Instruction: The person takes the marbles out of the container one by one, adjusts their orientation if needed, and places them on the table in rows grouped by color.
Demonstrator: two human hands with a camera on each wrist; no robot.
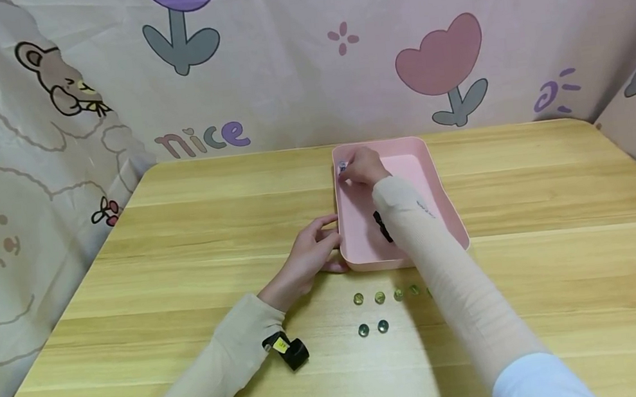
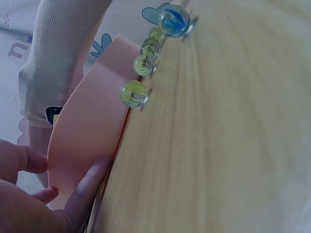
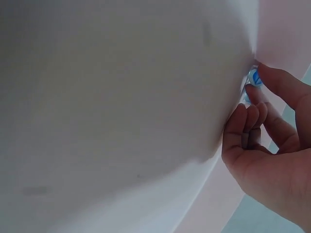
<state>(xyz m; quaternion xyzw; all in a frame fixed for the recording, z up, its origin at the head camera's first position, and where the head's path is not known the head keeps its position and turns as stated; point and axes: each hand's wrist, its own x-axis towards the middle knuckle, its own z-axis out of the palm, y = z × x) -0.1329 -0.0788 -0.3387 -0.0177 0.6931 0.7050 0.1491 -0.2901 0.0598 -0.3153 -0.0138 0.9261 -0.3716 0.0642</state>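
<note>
A pink tray point(image 1: 369, 246) stands on the table. Near its far left corner, my right hand point(image 1: 366, 166) reaches inside. Thumb and forefinger pinch a clear marble with a blue swirl point(image 3: 256, 76) low against the tray wall, and another blue marble point(image 3: 247, 99) shows partly behind the fingers. Outside, my left hand point(image 1: 309, 251) touches the tray's left side near the front corner, its fingers against the pink wall point(image 2: 92, 126). In front of the tray lie a row of several yellow-green marbles point(image 1: 379, 297) and two darker blue marbles point(image 1: 383, 326).
My right forearm point(image 1: 446, 256) crosses over the tray and hides the right end of the marble row. A black wrist camera point(image 1: 290, 350) hangs at my left wrist above the wooden table point(image 1: 210, 223). A printed curtain point(image 1: 292, 65) stands behind the table.
</note>
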